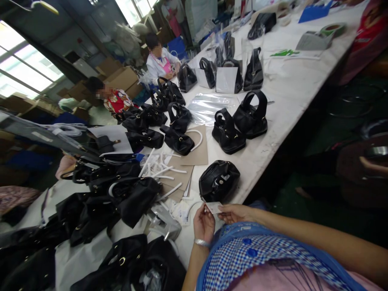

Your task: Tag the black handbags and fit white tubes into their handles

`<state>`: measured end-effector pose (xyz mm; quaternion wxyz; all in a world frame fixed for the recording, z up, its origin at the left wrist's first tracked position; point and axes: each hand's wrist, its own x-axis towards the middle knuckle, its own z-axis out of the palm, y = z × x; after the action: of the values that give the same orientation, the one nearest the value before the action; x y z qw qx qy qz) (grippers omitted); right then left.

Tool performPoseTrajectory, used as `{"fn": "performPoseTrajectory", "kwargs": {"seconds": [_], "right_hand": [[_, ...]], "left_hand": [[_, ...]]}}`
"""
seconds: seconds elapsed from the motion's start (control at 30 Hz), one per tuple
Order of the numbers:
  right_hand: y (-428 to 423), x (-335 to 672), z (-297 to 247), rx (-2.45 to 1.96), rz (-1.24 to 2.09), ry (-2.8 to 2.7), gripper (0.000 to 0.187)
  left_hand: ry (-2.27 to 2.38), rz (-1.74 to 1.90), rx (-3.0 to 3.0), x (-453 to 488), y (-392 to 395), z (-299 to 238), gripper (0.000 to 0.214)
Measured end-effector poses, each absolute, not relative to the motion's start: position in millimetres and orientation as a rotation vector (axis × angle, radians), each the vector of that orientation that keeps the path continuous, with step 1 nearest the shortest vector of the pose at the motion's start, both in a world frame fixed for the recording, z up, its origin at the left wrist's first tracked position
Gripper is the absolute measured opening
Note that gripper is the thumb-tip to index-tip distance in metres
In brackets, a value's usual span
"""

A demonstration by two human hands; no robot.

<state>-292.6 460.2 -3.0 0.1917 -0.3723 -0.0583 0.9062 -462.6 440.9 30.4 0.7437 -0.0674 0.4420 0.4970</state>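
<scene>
My left hand (203,223) and my right hand (234,213) meet at the table's near edge, both pinching a small white card (214,207) between the fingers. A silver bracelet sits on my left wrist. Just beyond the card lies a black handbag (218,180) on its side, the nearest bag to both hands. Two more black handbags (239,123) stand upright further along the white table (291,89).
Several black handbags (115,194) are piled at the left, with white tubes (157,167), brown cardboard sheets (197,151) and clear plastic bags (209,107). More bags (230,68) stand further back. Two other people (160,60) sit at the far side. Table edge runs on the right.
</scene>
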Motion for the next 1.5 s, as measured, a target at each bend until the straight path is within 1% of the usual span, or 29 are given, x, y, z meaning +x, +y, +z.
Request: {"fn": "performPoseTrajectory", "kwargs": {"seconds": [0.1,0.13,0.2,0.3,0.37,0.47,0.57,0.63,0.67,0.8,0.87,0.93,1.07,1.2,1.27,1.43,1.5], "right_hand": [[456,-276,12,-1.138,2.518,-0.061,0.027],[456,-271,17,-1.166,2.461,-0.128,0.03],[460,-265,25,-1.252,2.25,-0.378,0.033],[472,-259,32,-1.391,1.829,-0.799,0.03],[482,-257,36,-1.444,1.614,-0.992,0.029],[497,-254,39,-1.48,1.34,-1.246,0.023],[509,-252,38,-1.462,1.067,-1.461,0.017],[516,-251,33,-1.424,0.96,-1.528,0.017],[518,-251,30,-1.407,0.933,-1.544,0.018],[523,-252,20,-1.363,0.946,-1.582,0.019],[523,-253,17,-1.366,0.957,-1.608,0.02],[523,-253,15,-1.424,0.931,-1.654,0.021],[525,-251,15,-1.641,0.806,-1.785,0.022],[528,-255,23,-1.674,0.751,-1.943,0.023],[529,-259,28,-1.674,0.74,-1.987,0.023],[532,-263,32,-1.697,0.772,-2.016,0.022],[532,-259,30,-1.709,0.821,-1.972,0.029]], "left_hand": [[1.169,1.029,-0.094,-473,436,26,0.019],[1.261,1.012,-0.031,-476,436,26,0.022],[1.446,1.007,0.179,-480,439,27,0.026],[1.647,1.056,0.631,-479,451,38,0.033],[1.664,1.084,0.94,-473,463,50,0.044],[1.563,1.073,1.315,-463,484,68,0.068],[1.448,0.991,1.527,-456,504,75,0.078],[1.418,0.952,1.596,-456,516,72,0.076],[1.422,0.934,1.62,-457,522,68,0.071],[1.452,0.812,1.655,-466,537,57,0.041],[1.428,0.785,1.596,-473,539,56,0.032],[1.319,0.746,1.491,-481,538,59,0.031],[0.997,0.544,1.26,-496,539,69,0.037],[1.018,0.471,1.115,-492,553,70,0.052],[1.075,0.37,1.229,-483,564,66,0.053],[1.175,0.033,1.728,-460,582,63,0.038],[1.25,-0.042,1.853,-455,583,63,0.034]]}}
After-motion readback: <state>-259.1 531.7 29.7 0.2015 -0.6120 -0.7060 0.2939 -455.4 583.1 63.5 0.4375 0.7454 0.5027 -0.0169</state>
